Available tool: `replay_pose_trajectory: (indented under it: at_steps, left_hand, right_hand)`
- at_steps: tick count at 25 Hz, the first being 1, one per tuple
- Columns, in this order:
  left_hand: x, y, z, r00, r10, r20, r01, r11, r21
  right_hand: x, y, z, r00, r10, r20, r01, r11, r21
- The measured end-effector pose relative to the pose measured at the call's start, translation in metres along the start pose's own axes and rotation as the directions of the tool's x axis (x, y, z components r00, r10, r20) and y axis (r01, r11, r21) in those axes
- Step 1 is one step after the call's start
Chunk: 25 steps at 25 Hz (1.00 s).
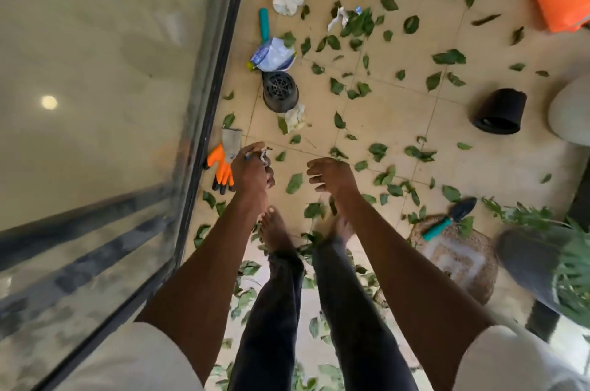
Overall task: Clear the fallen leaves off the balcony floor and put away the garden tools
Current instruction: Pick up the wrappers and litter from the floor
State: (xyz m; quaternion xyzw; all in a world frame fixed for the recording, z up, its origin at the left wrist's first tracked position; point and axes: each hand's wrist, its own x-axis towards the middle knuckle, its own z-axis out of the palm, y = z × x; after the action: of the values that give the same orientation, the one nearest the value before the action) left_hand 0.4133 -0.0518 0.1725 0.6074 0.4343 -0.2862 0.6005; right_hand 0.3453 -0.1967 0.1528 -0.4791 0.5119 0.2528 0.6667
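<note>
1. Your left hand (252, 168) pinches small scraps; your right hand (330, 175) hangs loosely curled and holds nothing.
2. Leaves (294, 183) lie scattered over the balcony floor (399, 122).
3. A trowel (448, 221) rests on a woven mat (459, 259) near the floor's right edge.
4. An orange glove (223, 164) lies at the left edge.

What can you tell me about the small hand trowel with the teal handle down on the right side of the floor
The hand trowel has a teal handle that looks like plastic or rubber and a dark, pointed scoop blade that seems to be metal. It lies flat and diagonal, blade up-right toward the potted plant, handle down-left. The handle rests on the edge of a round woven mat, while the blade reaches out over the beige tile floor. Green fallen leaves lie close around it. Neither hand is touching it.
</note>
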Motion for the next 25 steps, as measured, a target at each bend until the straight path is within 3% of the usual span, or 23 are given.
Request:
replay_pose_trajectory:
  at_steps: [7, 13, 18, 21, 25]
  left_hand:
    - [-0.021, 0.036, 0.055, 0.991, -0.082, -0.102, 0.099, 0.979, 0.179]
    - [0.021, 0.047, 0.104, 0.990, -0.140, -0.021, 0.142, 0.976, 0.164]
    - [0.091, 0.040, 0.112, 0.994, -0.106, -0.008, 0.106, 0.994, 0.036]
    - [0.136, 0.028, 0.107, 0.996, -0.092, 0.005, 0.093, 0.994, -0.065]
    - [0.189, 0.010, 0.095, 0.989, -0.143, 0.029, 0.146, 0.979, -0.146]
  right_hand:
    - [0.034, -0.045, -0.020, 0.994, 0.094, 0.047, -0.082, 0.976, -0.201]
    - [0.106, -0.083, -0.052, 0.990, -0.042, -0.133, -0.028, 0.875, -0.484]
    - [0.171, -0.079, -0.047, 0.988, -0.128, -0.091, 0.015, 0.653, -0.757]
    - [0.213, -0.057, -0.028, 0.987, -0.135, 0.091, 0.142, 0.430, -0.891]
    - [0.265, -0.026, 0.014, 0.953, -0.088, 0.291, 0.302, 0.155, -0.941]
